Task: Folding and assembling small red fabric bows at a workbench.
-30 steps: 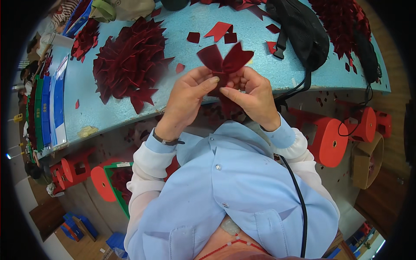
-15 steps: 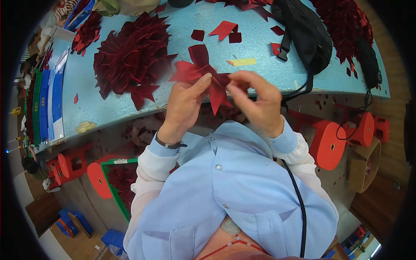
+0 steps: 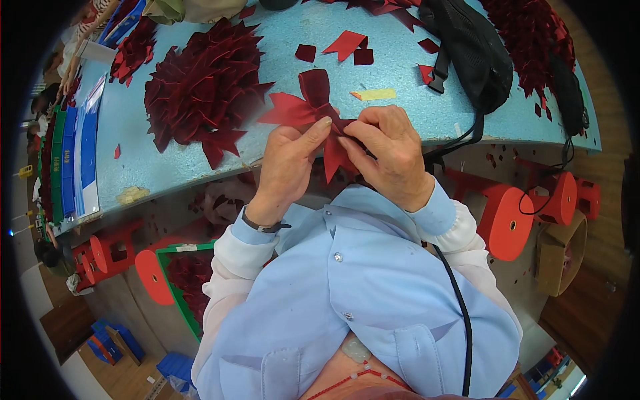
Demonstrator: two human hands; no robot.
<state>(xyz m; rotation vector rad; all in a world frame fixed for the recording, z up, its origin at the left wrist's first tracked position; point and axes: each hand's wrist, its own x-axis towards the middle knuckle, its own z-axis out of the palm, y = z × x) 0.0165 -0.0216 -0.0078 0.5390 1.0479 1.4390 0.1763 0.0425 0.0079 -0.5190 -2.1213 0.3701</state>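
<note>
A dark red ribbon bow [image 3: 313,103] is held up between my two hands, just over the near edge of the table. Its loops and tails fan out upward, left and down. My left hand [image 3: 290,157] grips it near the middle, the thumb pressed on the fabric. Fingertips of my right hand [image 3: 393,150] pinch the bow's right-hand part close to the knot. What lies behind the fingers is hidden. A large heap of dark red ribbon pieces [image 3: 203,87] lies on the table to the left of the bow.
The pale blue table [image 3: 280,57] carries ribbon scraps [image 3: 347,43], a yellow strip [image 3: 378,94], a black bag [image 3: 477,60] and another red heap [image 3: 527,40]. Red stools [image 3: 510,223] stand below on the right. A green-rimmed crate [image 3: 175,283] holds red pieces beside my left arm.
My right hand has moved left and slightly down, and its fingers have closed on the bow beside the knot. The bow has shifted a little; my left hand keeps its grip.
</note>
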